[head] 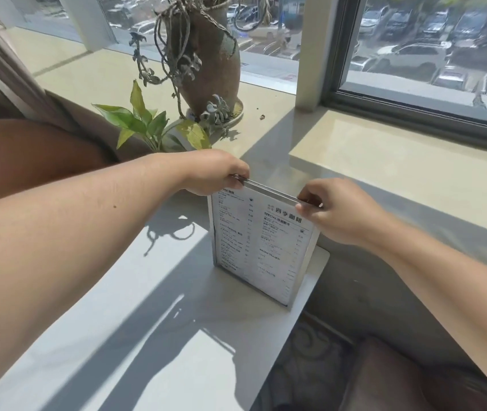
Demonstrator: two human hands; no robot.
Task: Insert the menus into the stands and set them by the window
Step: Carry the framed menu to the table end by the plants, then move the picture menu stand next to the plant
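Observation:
A clear menu stand (295, 280) stands upright at the far right corner of the white table (153, 336), close to the window sill. A printed white menu (261, 241) sits inside it, facing me. My left hand (215, 172) pinches the stand's top left corner. My right hand (337, 210) pinches the top right corner. Both hands grip the top edge, and the stand's base rests on the table.
A brown vase with trailing dried plants (206, 57) stands on the beige window sill (384, 161) behind the stand. A green leafy plant (147, 120) is beside it. An orange-brown seat back (22, 155) is at the left, a dark seat (399, 378) at the lower right.

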